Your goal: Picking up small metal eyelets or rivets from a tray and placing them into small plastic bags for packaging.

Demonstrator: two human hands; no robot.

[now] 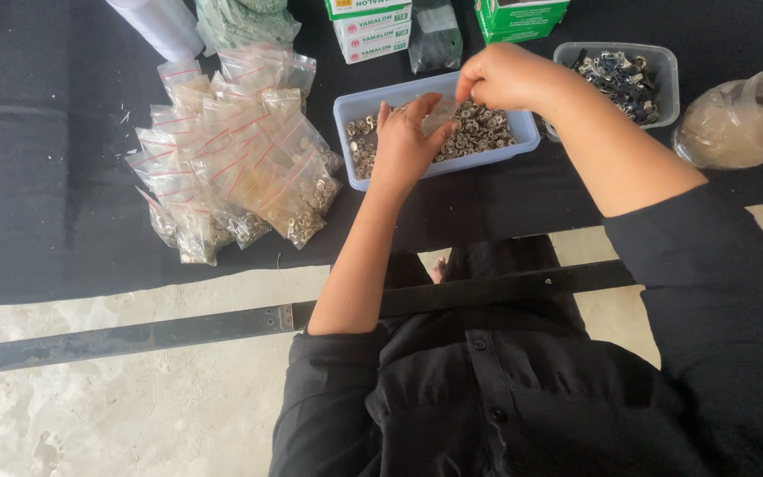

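Both our hands work over a shallow tray of small metal fasteners.

Head view: our left hand (404, 141) and our right hand (501, 78) pinch what seems a small clear bag (439, 113), too blurred to tell which way it opens. It hangs over the pale blue tray (355, 104), whose long axis runs left to right across the black cloth (55, 177); filled bags (236, 146) are heaped left of it.
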